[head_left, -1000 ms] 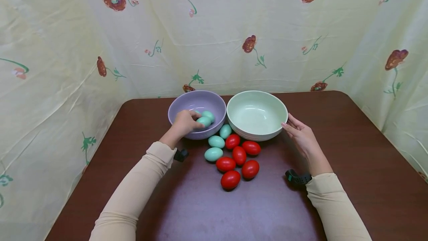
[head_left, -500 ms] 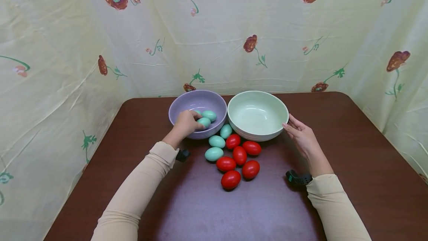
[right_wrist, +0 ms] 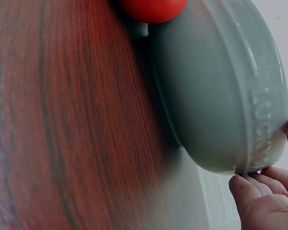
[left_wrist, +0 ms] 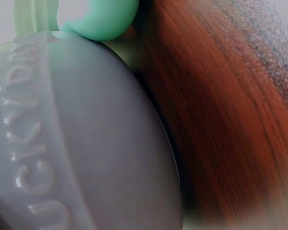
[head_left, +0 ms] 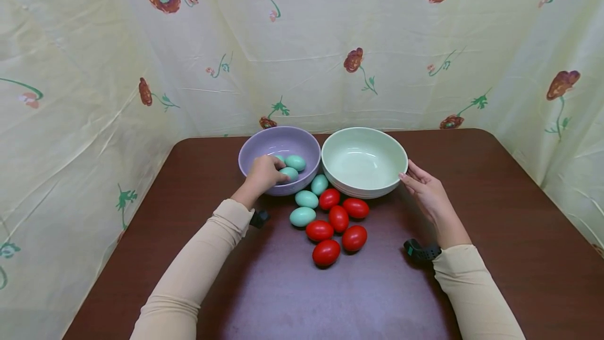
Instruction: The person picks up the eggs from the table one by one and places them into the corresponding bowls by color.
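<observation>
In the head view my left hand (head_left: 265,173) reaches over the near left rim of the purple bowl (head_left: 252,151). Its thumb and fingers pinch a mint-green egg (head_left: 290,173) low inside. Another mint egg (head_left: 296,162) lies right behind, and a third is partly hidden by the fingers. My right hand (head_left: 427,191) is at the right side of the pale green bowl (head_left: 358,159), its straight fingers and thumb touching the outer wall near the rim. The right wrist view shows these fingertips (right_wrist: 245,184) against the green bowl's side (right_wrist: 206,86). The left hand lies outside the left wrist view.
Three mint eggs (head_left: 306,199) and several red eggs (head_left: 326,253) lie on the dark brown table (head_left: 377,298) in front of the bowls. Both bowls stand side by side near the table's far edge. A flowered curtain (head_left: 302,41) hangs behind.
The mint egg at my left fingers has shifted very slightly, and the egg behind it has settled a little. My hands keep nearly the same places; the whole view has shifted slightly.
</observation>
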Demonstrator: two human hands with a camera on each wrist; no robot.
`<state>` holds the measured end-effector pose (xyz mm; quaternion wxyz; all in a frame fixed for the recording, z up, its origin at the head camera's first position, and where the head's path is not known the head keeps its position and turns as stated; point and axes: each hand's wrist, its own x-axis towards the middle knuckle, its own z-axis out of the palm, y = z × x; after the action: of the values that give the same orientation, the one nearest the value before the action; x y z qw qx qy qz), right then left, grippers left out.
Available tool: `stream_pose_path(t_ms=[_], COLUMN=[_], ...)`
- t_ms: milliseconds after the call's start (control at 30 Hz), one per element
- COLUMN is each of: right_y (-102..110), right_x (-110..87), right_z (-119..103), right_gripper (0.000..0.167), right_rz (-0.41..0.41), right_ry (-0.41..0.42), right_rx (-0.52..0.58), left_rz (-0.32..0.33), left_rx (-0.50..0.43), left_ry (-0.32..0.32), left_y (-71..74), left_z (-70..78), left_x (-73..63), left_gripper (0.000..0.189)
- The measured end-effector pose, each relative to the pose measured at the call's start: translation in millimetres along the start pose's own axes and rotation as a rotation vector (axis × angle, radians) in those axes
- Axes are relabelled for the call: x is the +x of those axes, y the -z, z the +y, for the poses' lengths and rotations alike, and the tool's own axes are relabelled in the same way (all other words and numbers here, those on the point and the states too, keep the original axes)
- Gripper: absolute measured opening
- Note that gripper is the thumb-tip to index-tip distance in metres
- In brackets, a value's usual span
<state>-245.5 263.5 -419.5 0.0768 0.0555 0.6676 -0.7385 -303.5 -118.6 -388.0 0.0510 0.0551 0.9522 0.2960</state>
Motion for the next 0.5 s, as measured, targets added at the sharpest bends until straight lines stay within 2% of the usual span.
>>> stream_pose_path(t_ms=[133,233,367,500], right_y=[0,0,0,1], right_x=[0.4,0.2,0.3,0.8], right_z=[1,2,2,2], right_gripper=[0.079,0.078,0.077,0.076], right_rz=[-0.009,-0.016,-0.013,-0.012], right_ry=[0.005,0.011,0.014,0.014], right_rx=[0.007,0.008,0.006,-0.009], left_rz=[0.001,0.009,0.052,0.113], left_rx=[-0.006,-0.052,-0.157,-0.295], left_ry=[0.010,0.031,0.058,0.054], left_y=[0.0,0.6,2.1,2.6], left_z=[0.5,0.3,0.1,1.5], left_x=[-0.9,-1.9,-4.7,-11.0], left_gripper=[0.038,0.037,0.035,0.033])
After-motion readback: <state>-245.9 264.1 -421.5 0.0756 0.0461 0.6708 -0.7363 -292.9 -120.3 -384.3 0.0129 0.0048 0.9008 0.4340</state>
